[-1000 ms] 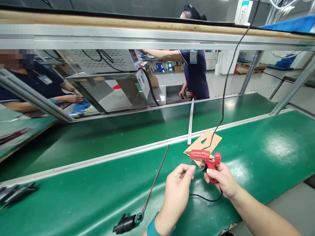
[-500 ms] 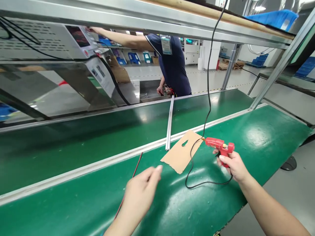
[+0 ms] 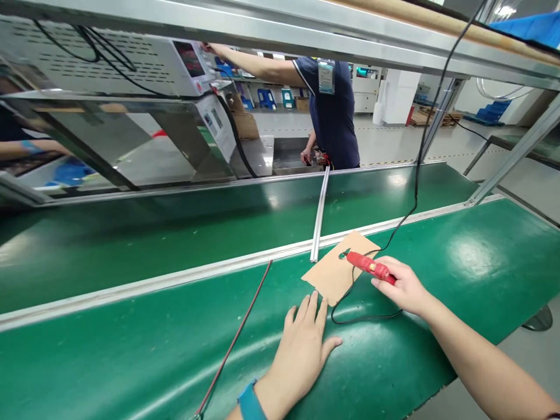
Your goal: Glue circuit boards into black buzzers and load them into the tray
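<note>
My right hand (image 3: 403, 286) is wrapped round a red hot glue gun (image 3: 370, 266), its nozzle pointing left over the cardboard piece (image 3: 329, 281). The tip is at or just above a ragged dark green patch (image 3: 344, 254) on the cardboard; whether it touches, I cannot tell. Palm down with fingers spread, my left hand (image 3: 301, 344) lies on the green mat, fingertips at the cardboard's near edge. A blue band (image 3: 251, 401) circles that wrist. The gun's black cord (image 3: 367, 319) loops across the mat and over the cardboard.
A metal strip (image 3: 321, 213) crosses the green conveyor belt (image 3: 196, 217) behind the white rail (image 3: 175, 273). A thin red cord (image 3: 238, 335) lies left of my left hand. Beyond the belt stands a person in a dark shirt (image 3: 335, 119). A metal beam (image 3: 245, 29) runs overhead.
My right hand has turned the glue gun and brought its tip left over the cardboard. My left hand has opened and come down flat near the cardboard. The camera view has shifted left.
</note>
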`<control>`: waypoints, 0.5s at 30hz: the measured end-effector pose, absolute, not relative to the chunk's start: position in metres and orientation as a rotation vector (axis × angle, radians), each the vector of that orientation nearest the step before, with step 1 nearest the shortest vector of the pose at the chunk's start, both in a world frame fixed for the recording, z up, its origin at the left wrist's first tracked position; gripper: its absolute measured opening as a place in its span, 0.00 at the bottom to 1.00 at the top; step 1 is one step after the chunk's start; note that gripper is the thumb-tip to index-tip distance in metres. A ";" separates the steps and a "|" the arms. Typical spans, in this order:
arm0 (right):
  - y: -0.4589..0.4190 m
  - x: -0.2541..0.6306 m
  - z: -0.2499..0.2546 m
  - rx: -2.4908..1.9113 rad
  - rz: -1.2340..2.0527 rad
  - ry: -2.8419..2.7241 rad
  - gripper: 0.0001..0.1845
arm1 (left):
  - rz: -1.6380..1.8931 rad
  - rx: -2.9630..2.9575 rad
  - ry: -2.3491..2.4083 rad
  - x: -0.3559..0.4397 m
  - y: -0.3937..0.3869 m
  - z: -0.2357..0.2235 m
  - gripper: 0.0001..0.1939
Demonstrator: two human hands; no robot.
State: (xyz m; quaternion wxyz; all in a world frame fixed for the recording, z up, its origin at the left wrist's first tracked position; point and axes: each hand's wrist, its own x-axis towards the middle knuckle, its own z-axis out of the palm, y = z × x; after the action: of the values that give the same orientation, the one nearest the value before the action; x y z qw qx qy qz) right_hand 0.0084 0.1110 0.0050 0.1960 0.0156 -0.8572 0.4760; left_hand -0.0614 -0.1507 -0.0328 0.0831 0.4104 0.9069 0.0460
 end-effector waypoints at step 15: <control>0.119 -0.056 -0.015 0.051 1.421 -2.493 0.15 | 0.464 1.342 2.459 -0.086 -0.121 -0.022 0.47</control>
State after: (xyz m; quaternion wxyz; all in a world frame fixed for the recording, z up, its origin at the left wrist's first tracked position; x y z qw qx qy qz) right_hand -0.0564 0.1191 -0.0148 0.1353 0.0177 -0.8607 0.4906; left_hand -0.0856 -0.1213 -0.0224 0.1503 0.4672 0.8562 0.1615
